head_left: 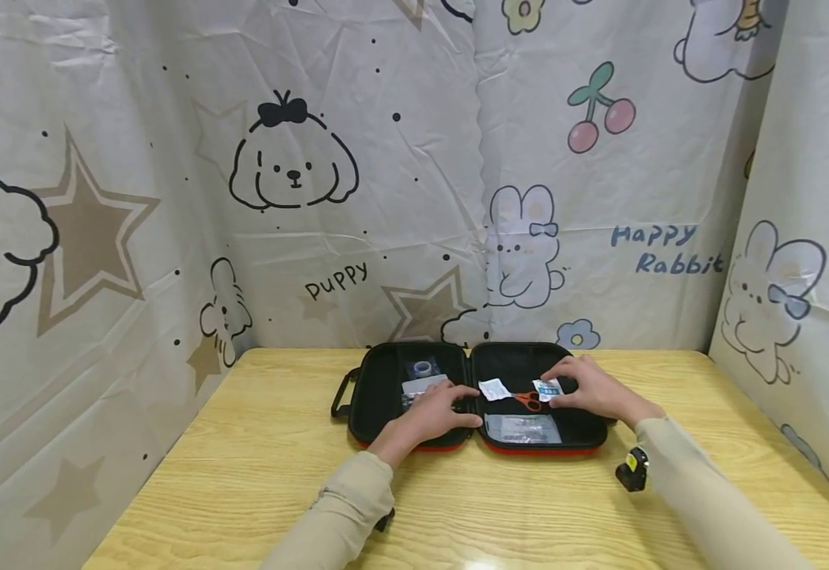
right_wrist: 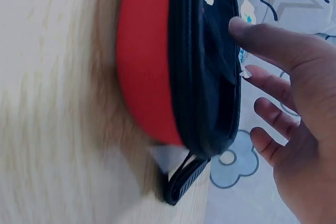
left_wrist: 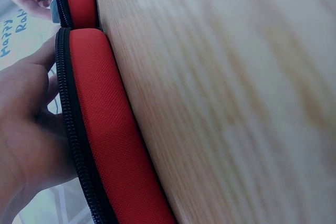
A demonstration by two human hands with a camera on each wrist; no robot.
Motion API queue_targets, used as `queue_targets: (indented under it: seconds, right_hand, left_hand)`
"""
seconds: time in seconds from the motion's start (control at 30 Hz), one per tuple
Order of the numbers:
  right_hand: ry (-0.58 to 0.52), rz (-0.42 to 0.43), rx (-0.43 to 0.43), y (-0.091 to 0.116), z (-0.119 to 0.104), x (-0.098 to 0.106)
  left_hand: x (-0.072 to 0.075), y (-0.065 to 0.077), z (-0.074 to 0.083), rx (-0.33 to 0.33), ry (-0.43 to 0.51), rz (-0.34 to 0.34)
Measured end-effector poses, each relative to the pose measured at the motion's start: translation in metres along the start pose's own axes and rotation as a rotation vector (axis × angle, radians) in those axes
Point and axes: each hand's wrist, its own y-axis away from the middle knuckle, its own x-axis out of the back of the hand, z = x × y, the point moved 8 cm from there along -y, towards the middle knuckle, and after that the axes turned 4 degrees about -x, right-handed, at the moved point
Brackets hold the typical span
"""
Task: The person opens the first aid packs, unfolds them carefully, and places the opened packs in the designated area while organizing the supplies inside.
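Observation:
A black-lined zip case (head_left: 374, 396) with a red outer shell lies unfolded on the table. My right hand (head_left: 588, 388) pinches a small white-and-blue packet (head_left: 548, 389) between thumb and fingers over the case's right half. Beside that packet are orange-handled scissors (head_left: 528, 401) and another white packet (head_left: 496, 389). Over the left half, close to the hinge, my left hand (head_left: 431, 413) reaches in with its fingers loosely extended. It partly covers a pale flat packet (head_left: 417, 385). In the left wrist view the case's zipped rim (left_wrist: 68, 103) hides some of its fingers.
A roll of tape (head_left: 422, 368) sits in the left half, and a clear plastic packet (head_left: 523, 429) lies along the front of the right half. The case's carry handle (head_left: 343, 393) sticks out leftward. A printed curtain (head_left: 414, 198) hangs behind the wooden table (head_left: 243, 467).

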Motion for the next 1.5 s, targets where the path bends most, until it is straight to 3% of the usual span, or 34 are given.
queue_targets:
  seconds: [0.33, 0.7, 1.0, 1.27, 1.5]
  right_hand:
    - [0.042, 0.068, -0.033, 0.003, 0.013, 0.010]
    - [0.115, 0.082, -0.090, -0.014, 0.023, 0.006]
    - [0.223, -0.038, -0.119, -0.029, 0.014, -0.008]
    - [0.041, -0.142, -0.153, -0.040, 0.011, -0.025]
    - [-0.119, -0.084, -0.183, -0.041, 0.015, -0.026]
  left_hand:
    - [-0.001, -0.001, 0.000, -0.008, 0.000, -0.011]
    - [0.001, -0.002, -0.002, -0.007, 0.005, -0.012]
    - [0.000, -0.002, -0.003, 0.002, 0.000, -0.012]
    - [-0.003, -0.002, -0.001, 0.001, 0.003, -0.023]
    - [-0.002, -0.003, -0.005, 0.003, 0.016, -0.019]
